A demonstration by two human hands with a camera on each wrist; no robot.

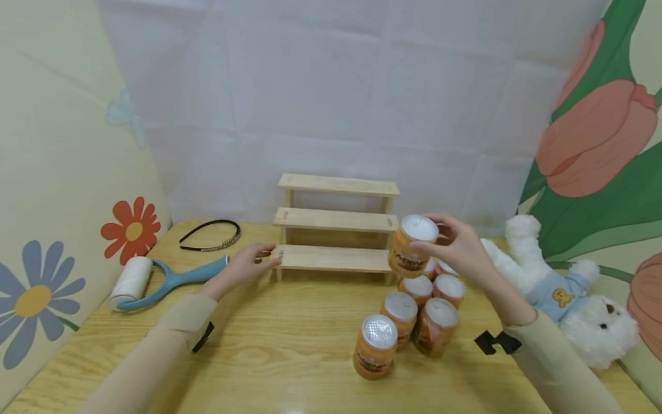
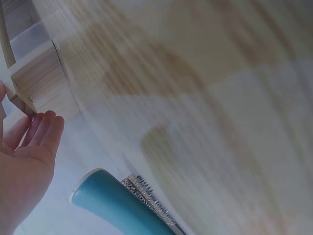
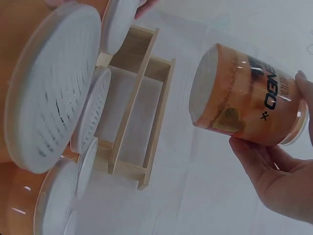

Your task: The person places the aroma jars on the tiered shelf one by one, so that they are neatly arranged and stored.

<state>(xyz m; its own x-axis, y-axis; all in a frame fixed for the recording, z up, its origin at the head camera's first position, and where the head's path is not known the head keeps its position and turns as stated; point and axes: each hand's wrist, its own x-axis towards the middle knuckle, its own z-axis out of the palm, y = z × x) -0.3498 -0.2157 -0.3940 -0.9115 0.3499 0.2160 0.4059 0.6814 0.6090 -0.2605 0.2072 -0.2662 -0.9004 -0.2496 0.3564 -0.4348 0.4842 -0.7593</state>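
In the head view, my right hand holds an orange can with a silvery top, raised just off the right end of a three-step wooden shelf. The right wrist view shows this can tilted, my thumb and fingers at its sides. My left hand pinches the left end of the lowest step; the left wrist view has its fingers against the board's corner. More orange cans stand below the raised one, among them a front can and a can behind it.
A blue-handled lint roller and a black headband lie on the left of the wooden table. At the right lies a white plush toy in a blue top. A white cloth hangs behind the shelf.
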